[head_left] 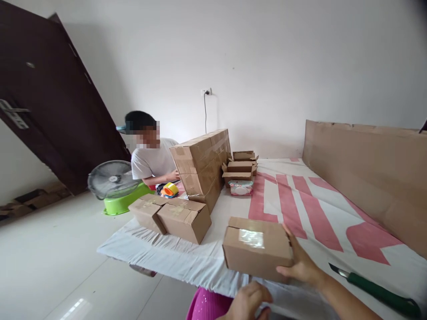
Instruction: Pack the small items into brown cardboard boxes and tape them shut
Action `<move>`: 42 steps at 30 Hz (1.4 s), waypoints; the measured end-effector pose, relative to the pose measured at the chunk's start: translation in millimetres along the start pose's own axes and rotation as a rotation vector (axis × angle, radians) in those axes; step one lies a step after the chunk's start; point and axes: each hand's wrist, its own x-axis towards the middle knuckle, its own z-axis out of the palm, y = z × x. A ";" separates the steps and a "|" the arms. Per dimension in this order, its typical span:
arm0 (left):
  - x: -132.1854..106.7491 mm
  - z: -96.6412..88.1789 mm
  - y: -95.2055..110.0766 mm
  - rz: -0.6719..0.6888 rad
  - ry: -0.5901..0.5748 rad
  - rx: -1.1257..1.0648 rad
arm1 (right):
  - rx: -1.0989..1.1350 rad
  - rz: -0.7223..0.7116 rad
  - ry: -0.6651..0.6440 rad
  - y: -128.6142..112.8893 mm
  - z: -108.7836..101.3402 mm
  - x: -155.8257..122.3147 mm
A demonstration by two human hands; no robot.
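Observation:
A closed cardboard box (240, 254) with a shiny strip of clear tape on top sits at the near edge of the cloth-covered table. My right hand (300, 262) grips its right end, thumb on the near side and fingers around the far corner. Below the box, at the table edge, my left hand (248, 300) is curled and slightly blurred; whatever is in its fingers, if anything, is hidden. A green-handled knife (380, 291) with its blade showing lies to the right of my right forearm.
Two closed boxes (183, 218) lie at the left table edge. Behind them stands a stack of taped boxes (203, 166), with a person (153, 158) beyond it. Open boxes (239, 171) and a wipes pack (240, 187) are farther back. A large cardboard sheet (363, 173) borders the right.

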 end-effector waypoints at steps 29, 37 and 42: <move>60.0 -40.0 23.7 -0.052 0.385 0.326 | -0.911 0.057 0.542 33.9 -146.0 -61.3; 59.6 -37.0 20.8 -0.031 0.408 0.323 | -0.950 -0.179 -0.299 -108.5 -61.6 30.4; 57.7 -35.7 18.8 -0.024 0.423 0.343 | -1.177 -0.151 -0.536 -132.7 -16.1 57.1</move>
